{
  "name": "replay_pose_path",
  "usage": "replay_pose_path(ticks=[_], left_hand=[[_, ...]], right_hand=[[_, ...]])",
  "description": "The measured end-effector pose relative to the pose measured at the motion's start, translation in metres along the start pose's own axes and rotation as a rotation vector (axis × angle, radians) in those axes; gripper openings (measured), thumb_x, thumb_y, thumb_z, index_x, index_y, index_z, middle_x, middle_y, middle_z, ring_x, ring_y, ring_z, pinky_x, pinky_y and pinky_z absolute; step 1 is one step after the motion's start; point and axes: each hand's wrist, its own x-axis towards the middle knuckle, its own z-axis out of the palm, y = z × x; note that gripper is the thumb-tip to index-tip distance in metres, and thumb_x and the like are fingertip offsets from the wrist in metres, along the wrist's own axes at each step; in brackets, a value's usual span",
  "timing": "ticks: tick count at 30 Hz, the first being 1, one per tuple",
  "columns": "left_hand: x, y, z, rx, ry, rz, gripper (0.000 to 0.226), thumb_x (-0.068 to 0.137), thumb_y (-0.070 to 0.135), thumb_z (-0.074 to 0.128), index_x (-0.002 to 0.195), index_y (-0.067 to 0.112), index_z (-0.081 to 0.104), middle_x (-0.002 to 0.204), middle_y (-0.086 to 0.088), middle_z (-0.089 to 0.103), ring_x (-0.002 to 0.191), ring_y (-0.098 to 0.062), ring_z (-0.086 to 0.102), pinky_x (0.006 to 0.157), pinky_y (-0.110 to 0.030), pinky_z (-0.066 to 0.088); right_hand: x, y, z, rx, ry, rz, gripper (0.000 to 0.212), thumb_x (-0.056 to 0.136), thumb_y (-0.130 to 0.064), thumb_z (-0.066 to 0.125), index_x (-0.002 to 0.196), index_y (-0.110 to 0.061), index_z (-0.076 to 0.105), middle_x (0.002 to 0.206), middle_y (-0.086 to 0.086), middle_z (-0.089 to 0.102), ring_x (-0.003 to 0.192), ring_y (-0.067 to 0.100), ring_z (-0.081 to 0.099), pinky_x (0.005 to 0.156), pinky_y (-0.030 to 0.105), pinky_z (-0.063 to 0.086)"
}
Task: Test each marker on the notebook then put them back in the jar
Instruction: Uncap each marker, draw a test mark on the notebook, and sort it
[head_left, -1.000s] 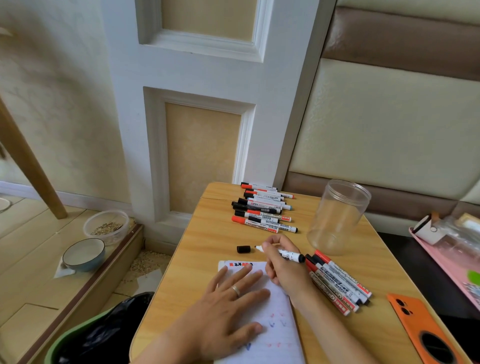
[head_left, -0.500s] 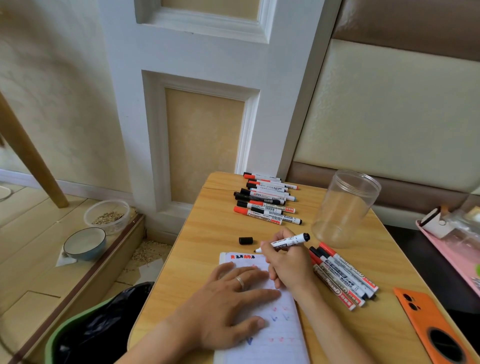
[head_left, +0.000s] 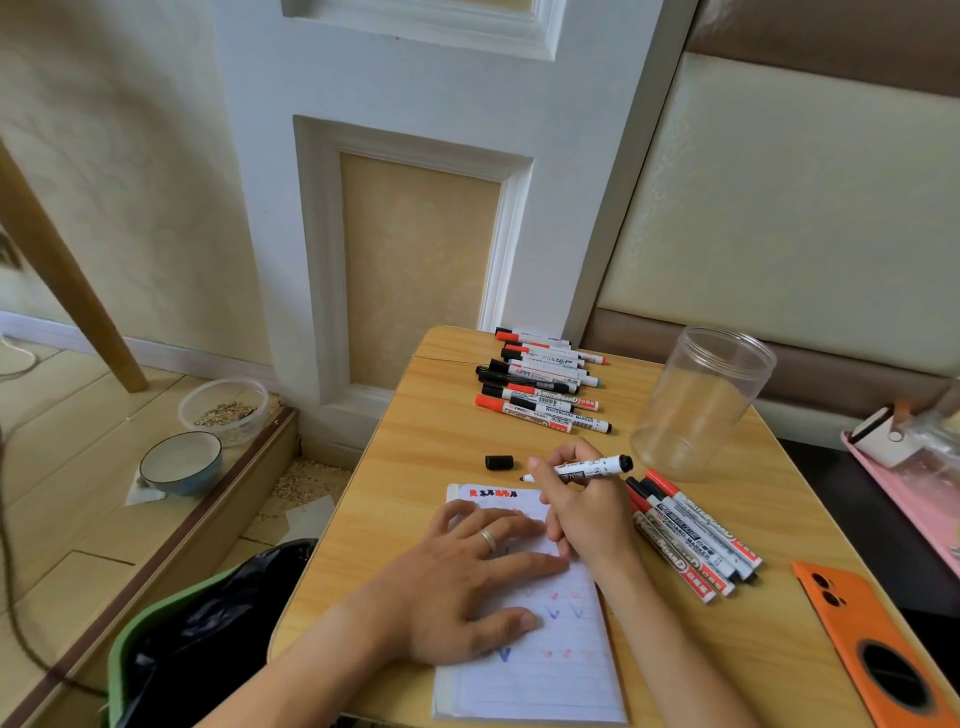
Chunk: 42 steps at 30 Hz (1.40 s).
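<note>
While both hands work at the near edge, these lie so:
Table (head_left: 436, 452): bare wood between both marker heaps.
Notebook (head_left: 561, 670): overhangs the near edge; left hand (head_left: 467, 577) flat on it.
Jar (head_left: 701, 400): one, empty, right of the far heap.
Marker (head_left: 587, 467): uncapped, gripped by right hand (head_left: 582, 509).
Cap (head_left: 499, 462): one, alone.

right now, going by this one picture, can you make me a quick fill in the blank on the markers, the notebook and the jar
1. The right hand grips an uncapped marker with its tip pointing to the ____.
2. The left hand lies flat on the ____.
3. The clear jar on the table holds ____ markers.
4. The loose cap beside the marker tip is ____ in colour.

Missing words: left; notebook; no; black
</note>
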Motion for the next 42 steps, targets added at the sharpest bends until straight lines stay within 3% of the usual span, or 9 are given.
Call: replay_pose_path(ticks=[9, 12, 17, 21, 29, 42], left_hand=[[-0.0010, -0.0001, 0.0011, 0.003, 0.011, -0.004, 0.055, 0.102, 0.064, 0.032, 0.155, 0.049, 0.027, 0.165, 0.012, 0.023, 0.152, -0.010, 0.014, 0.122, -0.045, 0.003], [-0.0011, -0.0003, 0.0011, 0.012, 0.005, -0.007, 0.056, 0.101, 0.065, 0.030, 0.155, 0.049, 0.026, 0.166, 0.013, 0.021, 0.152, -0.009, 0.012, 0.122, -0.044, 0.002], [-0.0004, 0.0011, 0.0006, 0.011, 0.010, -0.004, 0.054, 0.102, 0.063, 0.036, 0.154, 0.050, 0.026, 0.168, 0.019, 0.012, 0.152, -0.010, 0.012, 0.120, -0.042, 0.002], [0.0005, 0.0008, 0.0000, 0.022, 0.016, -0.016, 0.055, 0.100, 0.063, 0.039, 0.153, 0.051, 0.027, 0.166, 0.018, 0.019, 0.150, -0.010, 0.013, 0.119, -0.039, 0.000], [0.0015, 0.0013, -0.0005, 0.014, 0.008, -0.021, 0.056, 0.101, 0.062, 0.042, 0.153, 0.051, 0.027, 0.166, 0.016, 0.021, 0.150, -0.011, 0.011, 0.119, -0.040, -0.001], [0.0014, 0.0016, -0.0015, 0.017, 0.014, -0.017, 0.056, 0.101, 0.063, 0.041, 0.153, 0.051, 0.027, 0.167, 0.013, 0.022, 0.151, -0.012, 0.012, 0.119, -0.039, -0.001]], right_hand=[[-0.0049, -0.0059, 0.0006, 0.025, 0.001, 0.019, 0.028, 0.093, -0.029, 0.077, 0.088, -0.015, 0.053, 0.056, 0.021, 0.057, 0.035, 0.026, 0.046, 0.034, 0.023, 0.030], [-0.0065, -0.0076, 0.0008, 0.045, 0.017, 0.035, 0.033, 0.093, -0.030, 0.077, 0.089, -0.009, 0.052, 0.056, 0.010, 0.059, 0.035, 0.023, 0.046, 0.034, 0.022, 0.032], [-0.0065, -0.0055, 0.0013, -0.014, 0.055, 0.041, 0.030, 0.098, -0.021, 0.069, 0.082, -0.011, 0.046, 0.053, 0.014, 0.060, 0.033, 0.024, 0.049, 0.035, 0.023, 0.035], [-0.0052, -0.0039, 0.0031, -0.018, 0.049, 0.042, 0.029, 0.098, -0.017, 0.069, 0.081, -0.011, 0.045, 0.054, 0.017, 0.060, 0.033, 0.024, 0.049, 0.034, 0.023, 0.034], [-0.0041, -0.0044, 0.0046, -0.036, 0.021, 0.039, 0.030, 0.097, -0.020, 0.070, 0.082, -0.009, 0.047, 0.052, 0.008, 0.061, 0.033, 0.022, 0.047, 0.034, 0.022, 0.032], [-0.0025, -0.0029, 0.0046, -0.012, 0.038, 0.098, 0.029, 0.097, -0.020, 0.072, 0.086, -0.008, 0.048, 0.053, 0.010, 0.059, 0.035, 0.022, 0.048, 0.035, 0.023, 0.034]])
